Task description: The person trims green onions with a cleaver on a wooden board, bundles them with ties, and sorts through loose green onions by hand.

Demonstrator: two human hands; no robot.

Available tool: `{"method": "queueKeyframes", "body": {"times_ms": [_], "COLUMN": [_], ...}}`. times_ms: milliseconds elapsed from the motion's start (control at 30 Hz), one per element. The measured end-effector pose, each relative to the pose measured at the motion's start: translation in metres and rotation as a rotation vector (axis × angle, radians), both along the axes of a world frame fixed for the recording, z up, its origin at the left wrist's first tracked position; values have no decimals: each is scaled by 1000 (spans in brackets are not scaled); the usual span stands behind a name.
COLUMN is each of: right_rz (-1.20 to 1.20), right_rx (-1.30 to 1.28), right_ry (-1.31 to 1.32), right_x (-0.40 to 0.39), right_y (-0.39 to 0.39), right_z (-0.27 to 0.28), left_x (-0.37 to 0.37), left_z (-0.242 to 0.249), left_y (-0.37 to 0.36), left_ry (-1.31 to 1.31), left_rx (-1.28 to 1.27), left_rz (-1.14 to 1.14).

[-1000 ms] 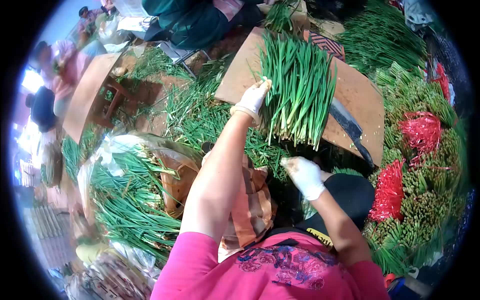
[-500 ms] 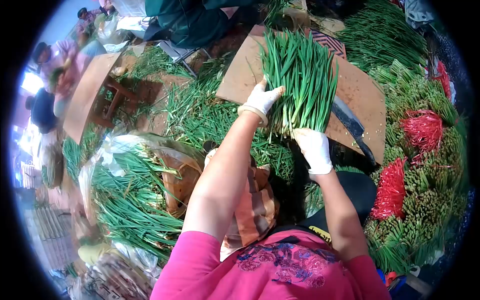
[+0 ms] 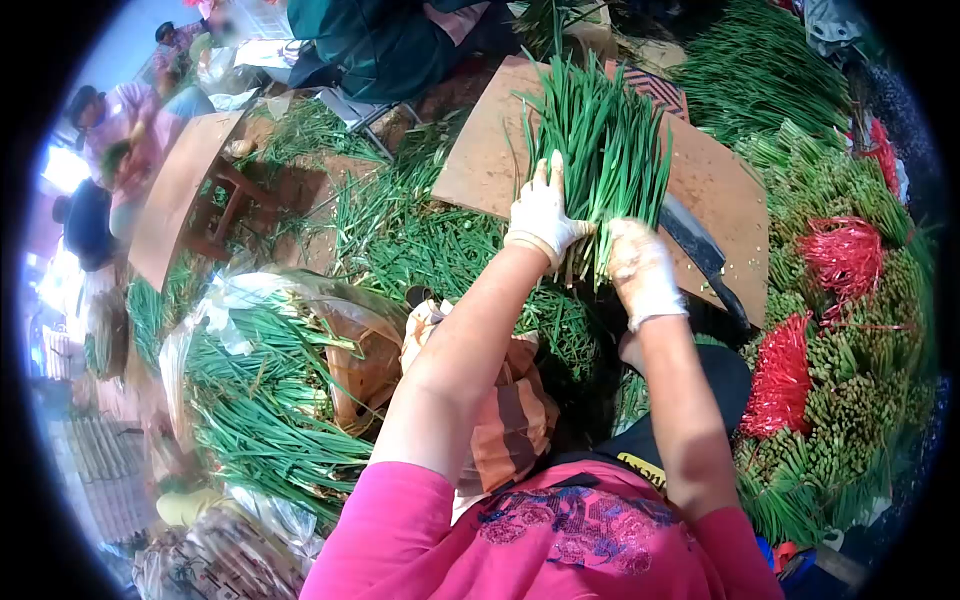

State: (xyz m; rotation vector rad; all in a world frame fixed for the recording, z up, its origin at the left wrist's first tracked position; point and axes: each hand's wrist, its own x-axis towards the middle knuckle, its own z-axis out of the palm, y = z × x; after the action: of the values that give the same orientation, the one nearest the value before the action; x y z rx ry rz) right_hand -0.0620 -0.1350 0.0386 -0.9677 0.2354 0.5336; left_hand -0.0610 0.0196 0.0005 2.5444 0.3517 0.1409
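Note:
A loose bunch of green chives (image 3: 600,140) lies on a tan board (image 3: 715,180), its pale stem ends pointing toward me past the near edge. My left hand (image 3: 542,212), in a white glove, rests against the bunch's left side with fingers stretched and thumb out. On the other side, my gloved right hand (image 3: 643,268) has its fingers curled round the stems near their lower part; the fingertips are partly hidden. A knife (image 3: 693,237) with a dark handle lies on the board just right of the bunch.
Bundled stalks (image 3: 850,370) with red ties (image 3: 780,375) are stacked at the right. An open plastic bag of greens (image 3: 265,400) stands at the left. Loose cuttings (image 3: 420,240) cover the ground. Another person (image 3: 130,140) is beside a second board (image 3: 175,195).
My left hand has shifted down and right along the bunch, its fingers now stretched upward. My right hand has moved up from the stem ends and curled round the stems.

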Motion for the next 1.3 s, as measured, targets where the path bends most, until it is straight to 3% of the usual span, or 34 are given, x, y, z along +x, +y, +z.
{"method": "queueKeyframes", "body": {"times_ms": [100,133,167,200,267,300,367,433,467,500,533,600,667,700,767,800,833,867,900,933,967,1000,1033,1100,1200,1233,1267,1300], "right_rz": [-18,-56,98,142,352,511,526,414,605,636,506,490,322,215,201,264,190,119,122,109,-130,-184,-237,-182,-484,-529,-565,-546], "right_rx": [449,403,442,288,-334,-819,-1565,-1183,-1233,-1326,-1307,-1332,-1369,-1348,-1229,-1142,-1030,-915,-1015,-1117,-1313,-1317,-1317,-1239,-823,-643,-605,-671], "right_ry": [-82,-254,-388,-486,-821,-1031,-1647,-1317,-1196,-1188,-1262,-1192,-1221,-1228,-1092,-1157,-1035,-928,-1060,-1192,-1263,-1216,-1177,-786,-772,-711,-748,-687], "right_x": [19,13,12,4,-18,-29,-52,-65,-69,-71,-77,-87,-101,-108,-114,-115,-121,-128,-131,-134,-146,-157,-164,-186,-205,-212,-219,-225], "right_y": [-41,-52,-68,-84,-99,-100,-110,-129,-138,-150,-158,-163,-161,-161,-171,-183,-192,-202,-210,-218,-221,-232,-247,-274,-322,-331,-339,-348], "right_z": [72,96,108,105,84,69,51,22,27,9,-3,5,22,29,47,45,46,48,62,77,95,104,113,149,130,130,130,129], "left_x": [-2,0,1,2,5,8,11,16,12,13,19,9,9,7,-2,0,2,-3,-11,-33,-34,-53,-54,-64,-83,-80,-77,-76], "left_z": [-1,-3,-10,-8,-5,-9,-10,-18,-10,-16,-26,14,19,21,37,33,20,16,15,45,38,57,46,41,60,62,67,72], "left_y": [2,3,6,8,15,18,21,26,26,29,32,25,28,30,3,1,-14,-26,-32,-68,-84,-113,-128,-164,-214,-228,-238,-249], "left_ry": [-10,-19,-73,-51,-27,-45,-111,-255,-275,-376,-479,-561,-741,-784,-742,-730,-767,-660,-540,-466,-448,-511,-533,-516,-499,-396,-488,-229], "left_rx": [-6,-31,-63,-107,-135,-95,-64,-223,-168,-134,-380,-148,-352,-152,-251,-200,-647,-700,-739,-801,-959,-939,-785,-706,-507,-596,-442,-428], "left_rz": [-4,-5,-9,2,14,29,75,125,150,161,175,117,28,1,-98,-204,-224,-239,-243,-213,-272,-390,-419,-552,-697,-720,-797,-708]}}
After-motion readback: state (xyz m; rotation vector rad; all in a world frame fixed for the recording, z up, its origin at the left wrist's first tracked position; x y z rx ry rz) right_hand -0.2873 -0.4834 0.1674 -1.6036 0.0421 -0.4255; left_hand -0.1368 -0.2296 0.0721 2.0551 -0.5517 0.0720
